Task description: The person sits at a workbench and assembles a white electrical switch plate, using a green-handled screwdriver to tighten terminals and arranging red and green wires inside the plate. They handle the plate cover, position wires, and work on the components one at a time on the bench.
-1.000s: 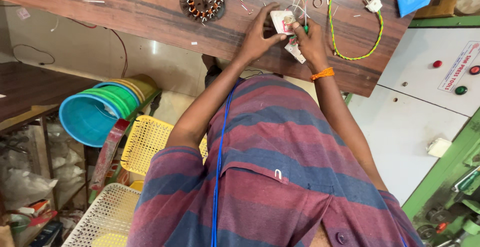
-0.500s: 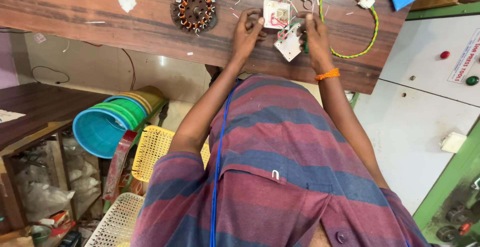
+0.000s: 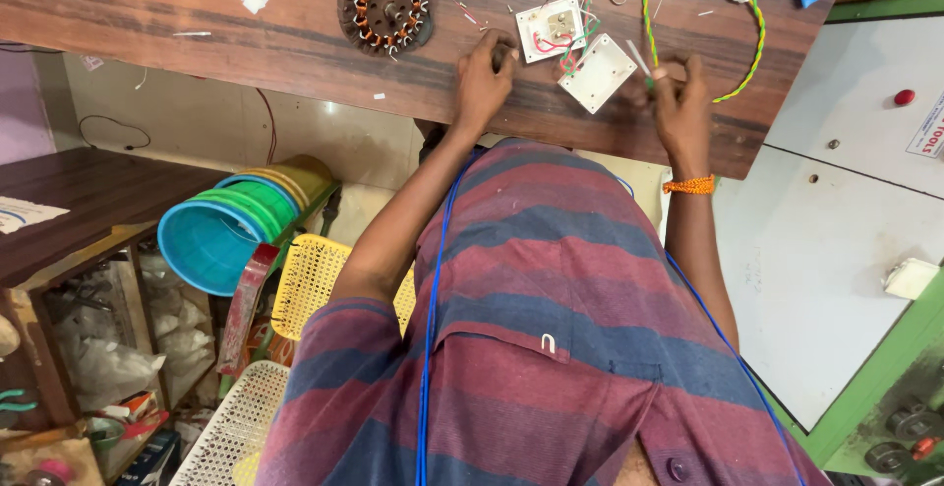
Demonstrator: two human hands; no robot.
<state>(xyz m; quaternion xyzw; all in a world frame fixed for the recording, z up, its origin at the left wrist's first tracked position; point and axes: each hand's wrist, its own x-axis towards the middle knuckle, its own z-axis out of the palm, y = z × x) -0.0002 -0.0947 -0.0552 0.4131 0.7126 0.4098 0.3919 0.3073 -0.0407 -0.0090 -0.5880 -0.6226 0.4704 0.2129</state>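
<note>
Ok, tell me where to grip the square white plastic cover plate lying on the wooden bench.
Pinch the square white plastic cover plate across two opposite edges, from above. It seems to lie flat and turned diamond-wise between the left hand and right hand, so only its thin rim offers a hold.

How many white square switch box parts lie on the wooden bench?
2. One switch plate lies back side up with wires showing, by the left hand. The other, a plain white cover, lies beside it, nearer the right hand.

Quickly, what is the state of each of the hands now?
Left hand: fingers curled on the wooden bench, beside the white switch plate; grip cannot be told.
Right hand: blurred, closed or open cannot be told.
</note>
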